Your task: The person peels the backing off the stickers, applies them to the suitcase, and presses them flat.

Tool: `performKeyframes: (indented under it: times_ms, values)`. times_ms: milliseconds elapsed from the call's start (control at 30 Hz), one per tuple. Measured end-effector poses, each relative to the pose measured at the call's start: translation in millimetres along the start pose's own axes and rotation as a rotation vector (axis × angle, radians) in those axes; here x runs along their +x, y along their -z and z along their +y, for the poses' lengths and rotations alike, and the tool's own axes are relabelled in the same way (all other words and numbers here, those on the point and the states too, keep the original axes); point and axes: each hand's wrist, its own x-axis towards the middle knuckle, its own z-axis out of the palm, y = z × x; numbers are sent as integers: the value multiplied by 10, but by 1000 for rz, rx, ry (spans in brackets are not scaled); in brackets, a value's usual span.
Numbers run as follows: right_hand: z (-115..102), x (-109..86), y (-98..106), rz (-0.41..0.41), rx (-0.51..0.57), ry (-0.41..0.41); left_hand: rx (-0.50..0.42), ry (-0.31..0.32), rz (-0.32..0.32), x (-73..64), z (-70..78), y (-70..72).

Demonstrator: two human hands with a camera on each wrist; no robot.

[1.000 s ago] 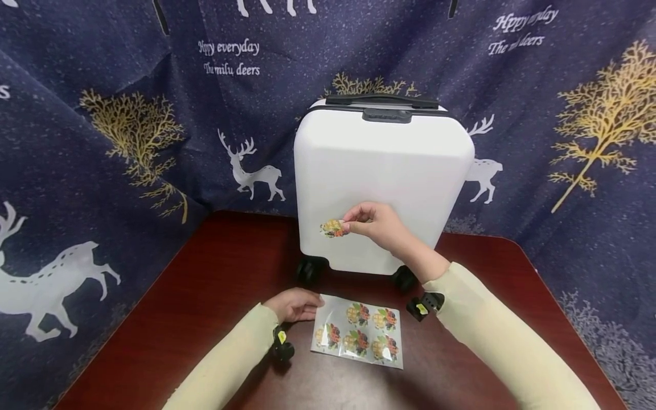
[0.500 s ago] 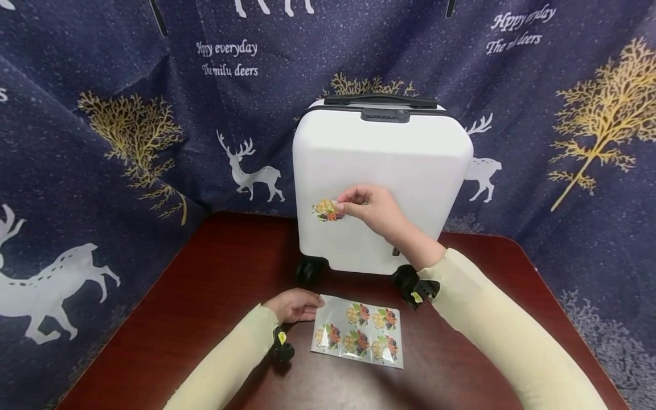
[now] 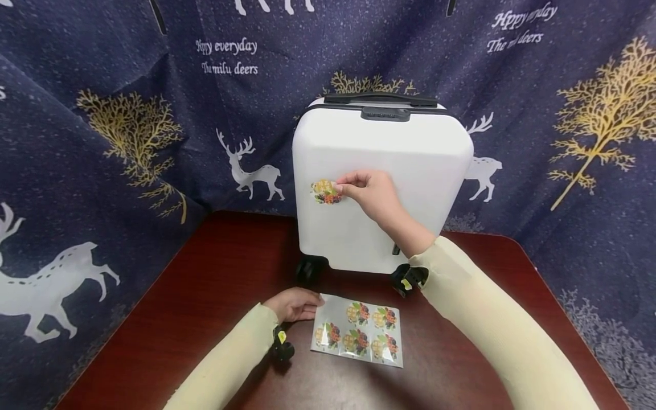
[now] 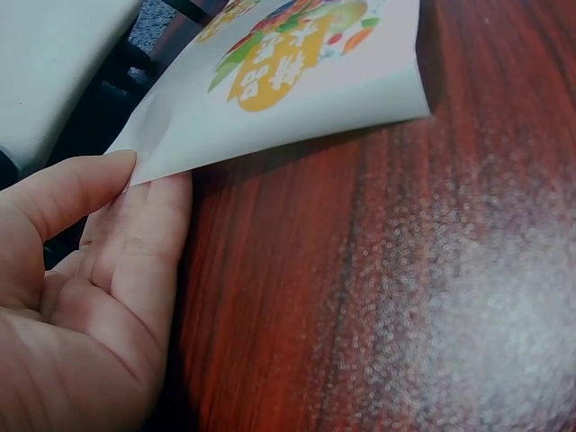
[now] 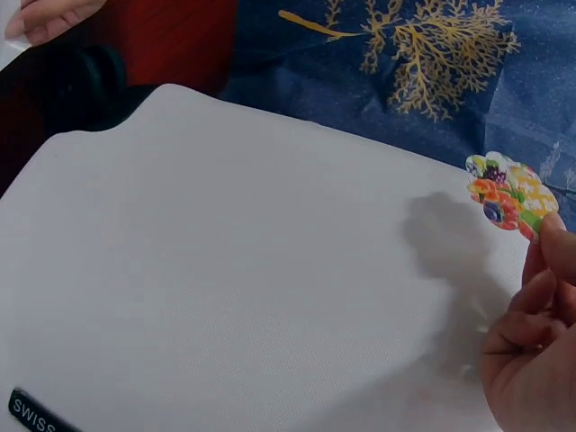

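My right hand [image 3: 374, 193] pinches one edge of a colourful fruit sticker [image 3: 324, 192] between thumb and fingertips. The sticker hangs before the left part of a white suitcase [image 3: 389, 148]. In the right wrist view the sticker [image 5: 510, 193] casts its shadow on the suitcase's shell, apart from it. Down on the table, my left hand [image 3: 294, 304] pinches the near-left corner area of a sticker sheet [image 3: 335, 307], thumb on top and fingers beneath. Several fruit stickers stay on that sheet, and its upper-left spot is bare. The left wrist view shows the sheet's edge [image 4: 180, 126] lifted off the wood.
The suitcase stands upright on black wheels [image 3: 310, 269] at the back of the dark red table [image 3: 225, 267]. A blue curtain [image 3: 246, 97] with deer and gold trees hangs behind it. Both wrists wear black straps with small cameras [image 3: 282, 347].
My right hand has risen along the suitcase's front with the sticker, moving slightly left, and the sticker now faces more squarely forward. The left hand and the sheet have stayed put.
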Motion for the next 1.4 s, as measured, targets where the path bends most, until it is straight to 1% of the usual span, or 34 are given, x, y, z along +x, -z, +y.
performKeyframes:
  times_ms: [233,367,533,900,1167,1333,1400]
  values:
    - [-6,57,1,88,35,-29,6,6,15,0,2,-5]
    - [-11,65,-14,124,71,-29,12,5,18,-1,10,-11]
    - [-18,64,-69,157,107,-11,15,10,16,-11,7,-5]
    - [-22,46,-171,232,117,40,5,-1,-7,-5,-15,-2]
    - [-22,49,-219,302,67,65,8,-5,-10,14,-14,11]
    - [-34,41,-233,319,-19,75,15,-6,-4,9,-11,10]
    - [-40,28,-233,320,-74,93,15,-8,-9,4,-5,8]
